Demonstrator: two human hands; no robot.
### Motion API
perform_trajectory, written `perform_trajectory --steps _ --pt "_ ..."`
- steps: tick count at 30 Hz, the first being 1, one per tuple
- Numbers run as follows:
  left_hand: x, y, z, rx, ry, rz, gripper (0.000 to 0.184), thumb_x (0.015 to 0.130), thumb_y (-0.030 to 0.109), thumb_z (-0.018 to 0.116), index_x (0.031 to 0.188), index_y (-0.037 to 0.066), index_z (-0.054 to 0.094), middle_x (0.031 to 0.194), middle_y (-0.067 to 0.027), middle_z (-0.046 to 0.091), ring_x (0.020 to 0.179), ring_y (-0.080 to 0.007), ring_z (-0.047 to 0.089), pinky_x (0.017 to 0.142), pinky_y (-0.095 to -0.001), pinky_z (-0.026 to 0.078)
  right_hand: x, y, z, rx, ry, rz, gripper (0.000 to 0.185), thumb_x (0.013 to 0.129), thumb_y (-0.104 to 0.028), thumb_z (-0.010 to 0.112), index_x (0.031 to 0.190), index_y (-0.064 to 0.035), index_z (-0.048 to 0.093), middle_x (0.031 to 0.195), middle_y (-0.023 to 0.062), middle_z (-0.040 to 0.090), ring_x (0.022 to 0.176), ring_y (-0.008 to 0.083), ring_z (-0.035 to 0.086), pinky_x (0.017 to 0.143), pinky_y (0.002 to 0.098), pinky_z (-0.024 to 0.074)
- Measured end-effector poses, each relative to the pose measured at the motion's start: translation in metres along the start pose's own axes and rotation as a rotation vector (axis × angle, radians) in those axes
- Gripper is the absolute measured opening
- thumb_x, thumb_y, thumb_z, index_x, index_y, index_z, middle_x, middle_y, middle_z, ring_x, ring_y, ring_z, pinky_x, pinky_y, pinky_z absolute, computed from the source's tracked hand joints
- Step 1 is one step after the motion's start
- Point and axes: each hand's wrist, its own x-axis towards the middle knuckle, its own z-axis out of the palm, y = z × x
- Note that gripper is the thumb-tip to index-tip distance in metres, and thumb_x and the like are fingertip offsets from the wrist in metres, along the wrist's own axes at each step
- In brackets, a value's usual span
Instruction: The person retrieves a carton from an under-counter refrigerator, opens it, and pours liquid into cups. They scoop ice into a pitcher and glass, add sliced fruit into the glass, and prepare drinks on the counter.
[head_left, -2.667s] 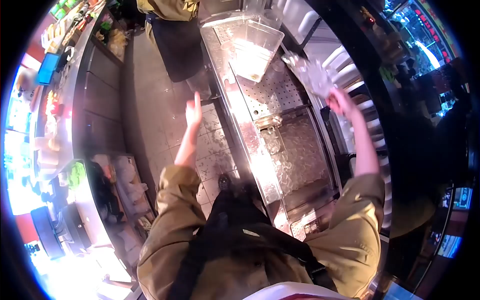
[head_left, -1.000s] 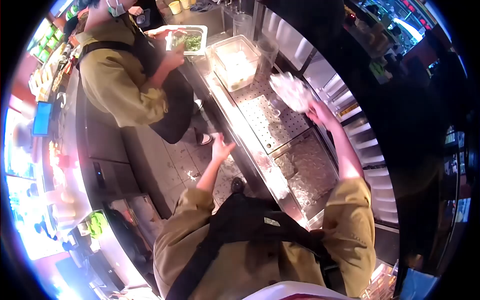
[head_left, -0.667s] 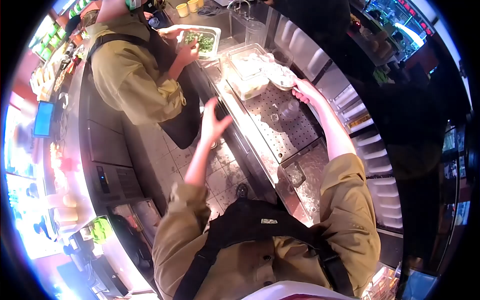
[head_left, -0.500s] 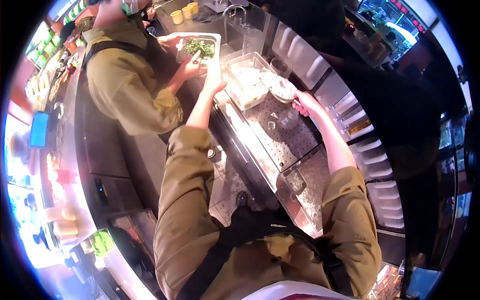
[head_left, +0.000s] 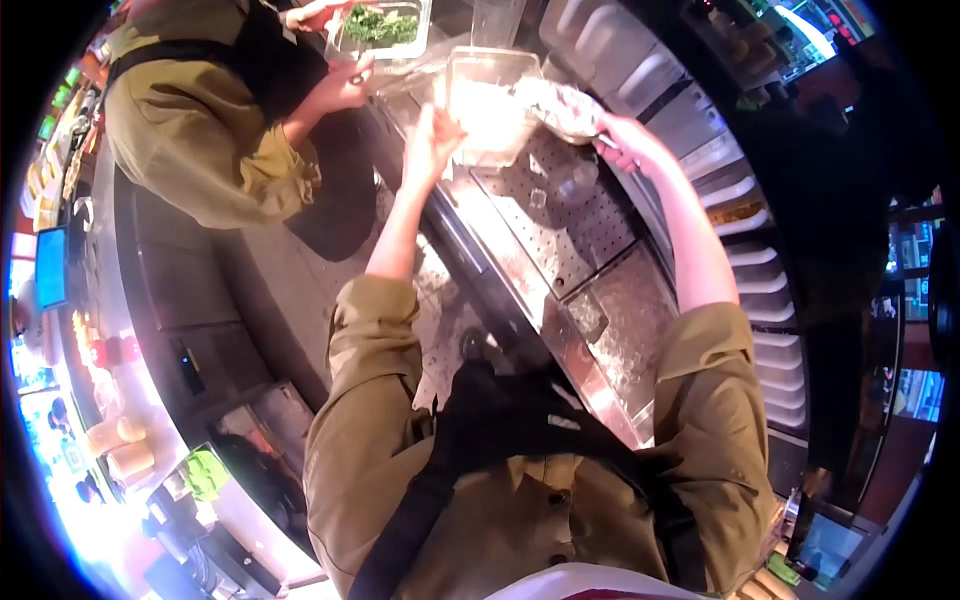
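My right hand is closed around the handle of a scoop heaped with ice. The scoop's front end is over the right side of a clear container with bright white contents, washed out by glare. At the container's left side is my left hand, thumb apart from the raised fingers; whether the fingertips touch the rim is unclear. Below the container lies a perforated metal drain board with a few loose ice pieces. An open ice well is nearer my body.
Across the counter's left end, a co-worker holds a clear tub of green leaves. A clear pitcher stands behind the container. White stacked bins line the right side. The counter's metal front edge runs diagonally.
The ice-filled scoop has moved from above the drain board to the container. My left hand has risen from over the floor to the container's side. The co-worker with the leaves has come into view.
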Motion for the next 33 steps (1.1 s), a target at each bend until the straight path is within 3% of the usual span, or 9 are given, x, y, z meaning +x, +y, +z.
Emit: perform_trajectory --steps 2,6,12,13,16,19,24,29,33 --pt "0.014 -0.006 -0.012 -0.023 -0.032 -0.168 0.055 0.071 0.023 0.077 0.110 0.004 0.043 0.096 -0.0194 0.063 0.092 -0.0312 0.063 0.078 -0.0395 0.049 -0.005 -0.004 0.006 0.002 0.032 -0.009 0.033 0.083 -0.038 0.046 0.064 -0.0113 0.049 0.047 -0.0067 0.036 0.034 0.0040 0.024 0.032 0.0223 0.0162" --pt "-0.004 -0.003 -0.018 0.427 -0.006 -0.086 0.093 0.065 0.032 0.080 0.132 -0.006 0.028 0.126 -0.0278 0.043 0.119 -0.0384 0.043 0.098 -0.0388 0.038 0.004 -0.003 0.001 -0.112 -0.027 0.032 0.040 0.079 -0.048 0.053 0.069 -0.0101 0.051 0.050 -0.0072 0.040 0.035 0.0023 0.027 0.031 0.0210 0.0177" --pt "-0.159 0.017 -0.015 0.221 -0.273 -0.341 0.055 0.070 0.033 0.076 0.109 0.002 0.053 0.100 -0.0159 0.061 0.092 -0.0263 0.061 0.080 -0.0366 0.048 -0.001 0.026 0.004 0.051 -0.056 -0.035 0.034 0.083 -0.040 0.050 0.068 -0.0096 0.052 0.049 -0.0069 0.039 0.035 0.0032 0.027 0.032 0.0219 0.0170" --pt "-0.172 0.037 -0.019 0.201 -0.491 -0.575 0.055 0.070 0.035 0.076 0.108 0.002 0.055 0.098 -0.0158 0.062 0.089 -0.0253 0.062 0.080 -0.0365 0.049 0.002 0.034 0.008 0.125 -0.062 -0.035 0.032 0.085 -0.037 0.047 0.071 -0.0087 0.054 0.049 -0.0058 0.040 0.036 0.0041 0.027 0.033 0.0219 0.0174" --pt "-0.236 0.050 -0.001 0.047 -0.626 -0.645 0.061 0.073 0.038 0.073 0.115 -0.001 0.054 0.106 -0.0140 0.063 0.096 -0.0222 0.062 0.082 -0.0328 0.049 0.019 0.064 0.020 0.411 -0.132 -0.109 0.031 0.087 -0.035 0.046 0.080 -0.0064 0.055 0.056 -0.0027 0.047 0.038 0.0060 0.031 0.035 0.0223 0.0192" --pt "-0.274 0.041 0.009 -0.110 -0.819 -0.670 0.060 0.073 0.039 0.073 0.115 0.000 0.054 0.108 -0.0171 0.062 0.098 -0.0243 0.061 0.084 -0.0338 0.048 0.004 0.059 0.028 0.407 -0.060 -0.181 0.034 0.087 -0.038 0.046 0.081 -0.0058 0.057 0.056 -0.0020 0.048 0.039 0.0063 0.034 0.036 0.0230 0.0210" --pt "-0.271 0.047 0.002 0.188 -0.925 -0.478 0.060 0.075 0.040 0.070 0.116 0.000 0.053 0.103 -0.0191 0.063 0.097 -0.0277 0.062 0.083 -0.0362 0.049 -0.007 0.011 0.002 -0.054 0.042 -0.107 0.036 0.088 -0.035 0.045 0.074 -0.0041 0.057 0.056 -0.0006 0.048 0.039 0.0063 0.035 0.034 0.0231 0.0221" --pt "-0.212 0.078 -0.012 0.040 -0.761 -0.443 0.049 0.076 0.033 0.071 0.110 0.000 0.056 0.092 -0.0139 0.065 0.081 -0.0215 0.064 0.073 -0.0312 0.051 -0.028 -0.044 -0.016 -0.427 0.060 -0.162 0.039 0.091 -0.032 0.047 0.073 0.0018 0.056 0.053 0.0021 0.048 0.037 0.0077 0.037 0.031 0.0263 0.0252" --pt "-0.132 0.126 -0.027 0.137 -0.453 -0.278 0.044 0.076 0.033 0.071 0.104 0.002 0.058 0.083 -0.0097 0.064 0.070 -0.0201 0.062 0.068 -0.0310 0.050 -0.047 -0.005 -0.017 -0.246 0.150 -0.194 0.047 0.093 -0.042 0.045 0.069 -0.0020 0.054 0.056 0.0006 0.048 0.043 0.0091 0.042 0.038 0.0239 0.0330"
